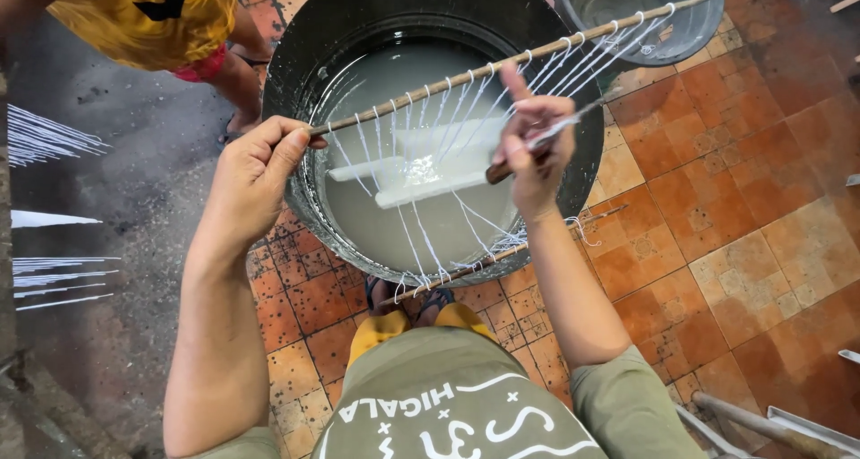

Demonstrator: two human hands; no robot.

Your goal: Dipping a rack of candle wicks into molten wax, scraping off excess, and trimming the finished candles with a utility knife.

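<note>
Strings (421,145) hang from a stick (502,65) over the vat (296,56), left hand (255,172) clenched on its near-left end, right hand (535,145) gripping a ladle (430,186) mid-pour; next, I judge, steady pouring along every string.

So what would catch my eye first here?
Probably the big dark basin of milky liquid at centre, with a long stick strung with white threads held over it. The left hand grips the stick's end, while the right hand holds a wooden-handled tool against the threads.
</note>
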